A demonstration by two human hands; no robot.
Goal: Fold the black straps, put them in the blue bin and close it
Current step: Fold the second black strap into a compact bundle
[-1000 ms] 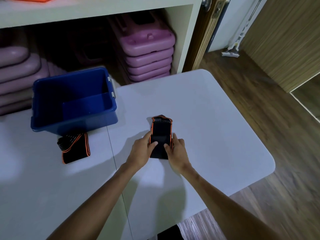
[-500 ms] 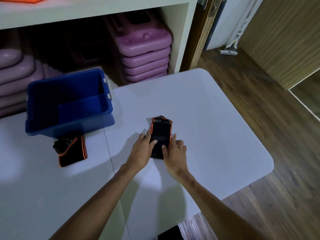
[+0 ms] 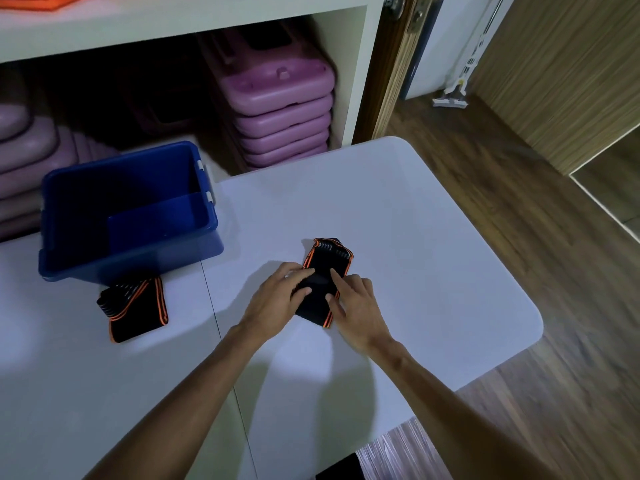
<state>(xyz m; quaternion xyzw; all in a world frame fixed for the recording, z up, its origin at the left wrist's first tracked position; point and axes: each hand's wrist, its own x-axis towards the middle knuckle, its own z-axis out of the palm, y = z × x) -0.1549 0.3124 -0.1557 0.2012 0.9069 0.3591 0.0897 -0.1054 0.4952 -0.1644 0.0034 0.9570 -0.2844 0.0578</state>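
A folded black strap with orange edges [image 3: 327,263] lies near the middle of the white table [image 3: 433,271]. My left hand [image 3: 277,303] grips its left side, fingers curled over the fabric. My right hand [image 3: 356,310] presses on its right side with the index finger stretched over the top. A second folded black strap [image 3: 138,306] lies on the table in front of the blue bin [image 3: 138,258]. The bin stands open at the left and looks empty. No lid is in view.
Behind the table a white shelf unit [image 3: 360,74] holds stacks of purple plastic cases [image 3: 284,112]. The table's rounded right edge drops to a wooden floor [image 3: 519,209]. A white floor tool [image 3: 453,95] leans by the door.
Both hands have closed further onto the strap, the left fingers sliding over its left edge. The view has shifted slightly; the strap stays in place.
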